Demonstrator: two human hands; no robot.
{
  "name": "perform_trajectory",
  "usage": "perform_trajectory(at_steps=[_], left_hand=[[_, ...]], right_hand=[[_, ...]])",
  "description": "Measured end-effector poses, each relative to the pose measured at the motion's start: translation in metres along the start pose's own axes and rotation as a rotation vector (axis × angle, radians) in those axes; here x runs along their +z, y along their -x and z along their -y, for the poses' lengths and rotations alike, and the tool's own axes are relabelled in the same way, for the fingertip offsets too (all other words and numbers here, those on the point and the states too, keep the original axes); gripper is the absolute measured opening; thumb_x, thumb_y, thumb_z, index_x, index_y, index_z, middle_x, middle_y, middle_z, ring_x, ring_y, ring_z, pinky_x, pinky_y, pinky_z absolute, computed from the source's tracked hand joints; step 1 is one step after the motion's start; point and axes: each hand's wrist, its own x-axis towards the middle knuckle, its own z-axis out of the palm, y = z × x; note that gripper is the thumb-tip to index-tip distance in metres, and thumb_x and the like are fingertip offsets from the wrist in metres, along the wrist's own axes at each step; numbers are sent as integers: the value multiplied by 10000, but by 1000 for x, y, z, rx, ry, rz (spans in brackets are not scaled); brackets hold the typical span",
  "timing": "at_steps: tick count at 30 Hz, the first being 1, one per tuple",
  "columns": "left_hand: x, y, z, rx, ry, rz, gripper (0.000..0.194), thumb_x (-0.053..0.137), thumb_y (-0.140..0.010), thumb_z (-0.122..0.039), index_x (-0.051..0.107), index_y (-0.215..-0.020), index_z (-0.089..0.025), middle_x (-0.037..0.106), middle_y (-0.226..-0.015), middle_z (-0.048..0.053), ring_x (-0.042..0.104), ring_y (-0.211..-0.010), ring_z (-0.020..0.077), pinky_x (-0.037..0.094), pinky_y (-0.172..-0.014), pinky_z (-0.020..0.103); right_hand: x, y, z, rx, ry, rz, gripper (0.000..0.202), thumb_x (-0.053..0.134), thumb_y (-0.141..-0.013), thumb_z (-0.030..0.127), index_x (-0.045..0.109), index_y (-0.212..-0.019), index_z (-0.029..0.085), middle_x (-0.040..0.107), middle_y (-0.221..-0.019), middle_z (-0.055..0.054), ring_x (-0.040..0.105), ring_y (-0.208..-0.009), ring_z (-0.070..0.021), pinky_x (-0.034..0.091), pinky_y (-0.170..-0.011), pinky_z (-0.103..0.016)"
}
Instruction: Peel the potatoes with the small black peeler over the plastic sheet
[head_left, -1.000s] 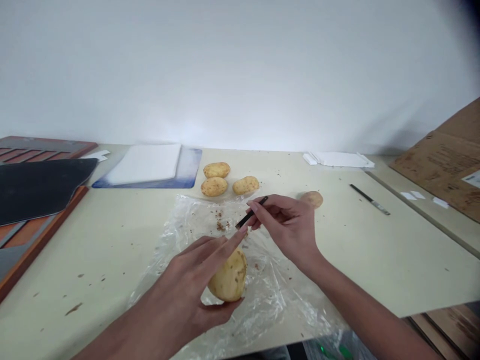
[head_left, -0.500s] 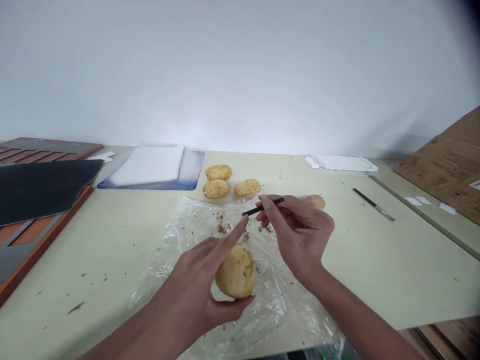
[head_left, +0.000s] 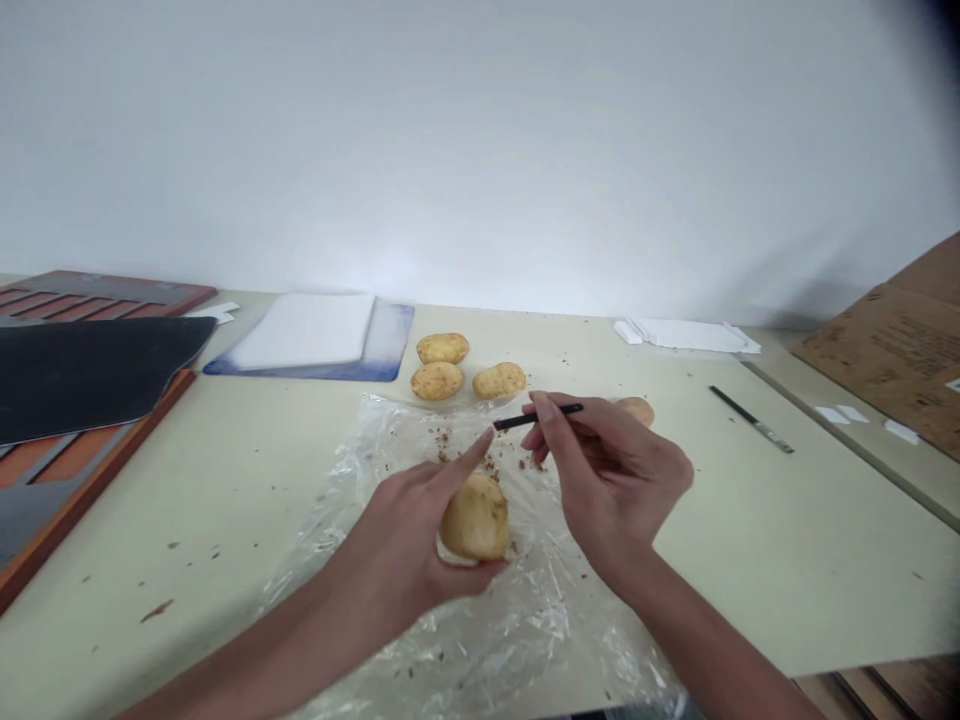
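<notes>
My left hand (head_left: 409,535) is wrapped around a potato (head_left: 478,520) that looks partly scraped, with darker spots near its upper right edge. Its index finger reaches forward to the tip of a slim black tool (head_left: 529,417), touching or nearly touching it. Between thumb and fingers, my right hand (head_left: 607,475) pinches this tool above the potato; its exact kind is unclear. Underneath both hands spreads a crumpled clear plastic sheet (head_left: 349,510) with brown scrapings (head_left: 491,467) on it. Another potato (head_left: 637,408) is partly hidden behind my right hand.
Three potatoes (head_left: 438,381) lie beyond the sheet. At right rest a thin black-and-silver blade-like strip (head_left: 750,418) and a cardboard box (head_left: 892,340). White foam sheets (head_left: 307,330) sit on a blue-edged mat, back left. A red-brown framed panel (head_left: 169,400) bearing a black sheet stands left.
My left hand and the potato have shifted slightly up and away from me. The black tool and my right hand have moved a little to the right. The whole view has shifted slightly.
</notes>
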Motion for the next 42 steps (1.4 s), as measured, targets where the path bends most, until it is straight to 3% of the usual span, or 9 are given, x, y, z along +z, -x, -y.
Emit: perform_trajectory(at_steps=[3, 7, 9, 12, 17, 22, 30, 36, 42], left_hand=[[-5, -9, 10, -150, -21, 46, 976, 826, -729, -464, 370, -1584, -350, 774, -1165, 40, 697, -1090, 323, 563, -954, 439], [-13, 0, 2, -75, 131, 80, 1117, 860, -698, -439, 198, -1596, -507, 774, -1093, -82, 710, -947, 213, 551, -881, 311], [-14, 4, -6, -24, 139, 75, 1114, 879, -674, -438, 225, -1567, -563, 766, -1062, -114, 709, -902, 191, 544, -837, 279], [-11, -1, -6, -52, 121, 110, 1054, 864, -691, -452, 286, -1570, -516, 777, -1086, -67, 723, -966, 236, 562, -890, 331], [-15, -11, 21, -143, 83, 87, 874, 844, -717, -469, 493, -1513, -376, 769, -1239, 23, 713, -1138, 322, 577, -986, 426], [-32, 3, 35, -174, 235, 107, 1065, 922, -648, -463, 370, -1559, -449, 723, -1341, -9, 661, -1283, 300, 526, -1163, 473], [-27, 40, 67, -244, 628, 142, 1240, 1011, -561, -404, 307, -1582, -419, 659, -1406, 37, 577, -1387, 254, 377, -1301, 482], [-15, 70, 90, -289, 747, 203, 1264, 1010, -569, -346, 264, -1587, -428, 635, -1417, 66, 629, -1324, 254, 550, -1151, 369], [-24, 78, 102, -159, 379, 256, 877, 951, -620, -397, 570, -1410, -432, 543, -1521, 6, 524, -1439, 293, 486, -1229, 386]], right_hand=[[-2, -3, 2, -57, 15, -48, 119, 762, -874, 70, 802, -856, 181, 725, -671, 11, 647, -531, -117, 550, -486, -266], [-1, -2, 0, -41, 28, -18, 110, 768, -871, 69, 792, -820, 164, 725, -675, 16, 647, -530, -105, 547, -477, -257], [0, 0, -1, -23, 24, 0, 107, 768, -871, 70, 792, -820, 162, 717, -666, 17, 649, -530, -110, 547, -476, -264], [-1, 0, -1, -27, 14, -24, 108, 772, -864, 55, 805, -841, 155, 712, -658, 14, 644, -531, -106, 539, -480, -262], [-5, -8, -3, -18, -42, -94, 77, 778, -866, 67, 806, -823, 124, 734, -691, -25, 643, -517, -104, 528, -463, -256], [-9, -13, -12, 108, -174, -81, 73, 771, -907, 133, 802, -840, 135, 758, -754, -46, 670, -536, -120, 578, -512, -271], [-9, -10, -33, 425, -508, 229, 190, 716, -978, 226, 733, -803, 155, 767, -858, -56, 730, -612, -148, 615, -537, -266], [3, 17, -40, 603, -614, 483, 42, 799, -908, 182, 769, -888, 162, 736, -715, -21, 700, -588, -117, 594, -540, -214], [8, 30, -42, 739, -674, 663, 48, 806, -895, 161, 764, -889, 137, 760, -673, -34, 724, -558, -131, 616, -537, -203]])
